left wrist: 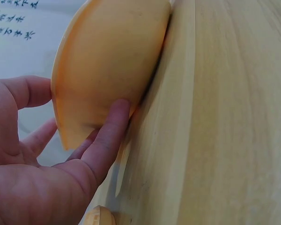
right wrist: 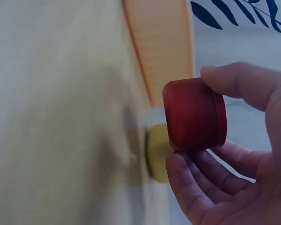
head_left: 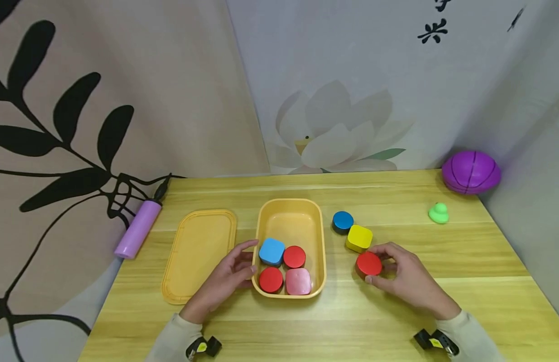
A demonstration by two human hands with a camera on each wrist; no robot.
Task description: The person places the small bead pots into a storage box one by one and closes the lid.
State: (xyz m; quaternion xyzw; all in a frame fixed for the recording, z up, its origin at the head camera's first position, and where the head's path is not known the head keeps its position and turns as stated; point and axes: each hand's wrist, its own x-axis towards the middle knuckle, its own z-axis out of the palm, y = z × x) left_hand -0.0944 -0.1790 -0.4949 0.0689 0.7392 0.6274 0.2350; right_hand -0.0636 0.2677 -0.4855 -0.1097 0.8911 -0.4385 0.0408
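Note:
Between the thumb and fingers of my right hand (head_left: 403, 274) is a small red round tin (head_left: 369, 264); in the right wrist view the red tin (right wrist: 194, 115) shows a lid seam. My left hand (head_left: 225, 279) touches the left outer wall of an orange-yellow plastic box (head_left: 290, 208), one fingertip near its rim. Inside the box, toward its near end, sit a blue square tin (head_left: 272, 252), two red round tins (head_left: 295, 257) and a pink square tin (head_left: 298, 281). A yellow square tin (head_left: 359, 238) stands just beyond the held one, beside a blue round tin (head_left: 342, 221).
The box's flat lid (head_left: 200, 251) lies to the left on the wooden table (head_left: 306, 327). A purple hand pump (head_left: 140, 229) lies at the left edge. At the back right are a purple ball (head_left: 471, 172) and a small green toy (head_left: 438, 213). Printed curtains hang behind.

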